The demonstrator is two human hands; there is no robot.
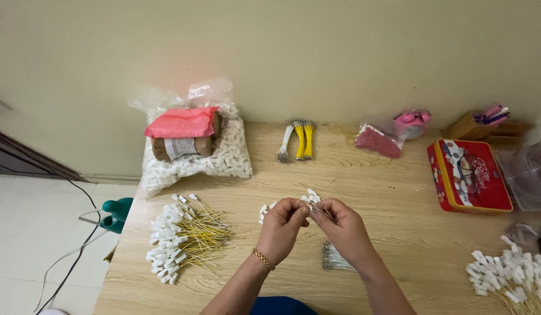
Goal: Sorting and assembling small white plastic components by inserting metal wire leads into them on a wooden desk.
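Observation:
My left hand (282, 224) and my right hand (343, 226) meet above the middle of the wooden table (399, 233). Both pinch a small white plastic connector (308, 205) with a thin wire between the fingertips. A gold bracelet (263, 259) circles my left wrist. A few loose white connectors (266, 210) lie just left of my left hand. A small bundle of thin wires (333, 259) lies under my right forearm. A pile of yellow wires with white connectors on their ends (183, 239) lies to the left.
A clear bag of white connectors (224, 157) with a pink and brown packet on it sits at the back left. White and yellow wire bundles (299, 140), a pink bag (378, 142), a red tin (470, 175) and another connector pile (509, 280) surround the hands.

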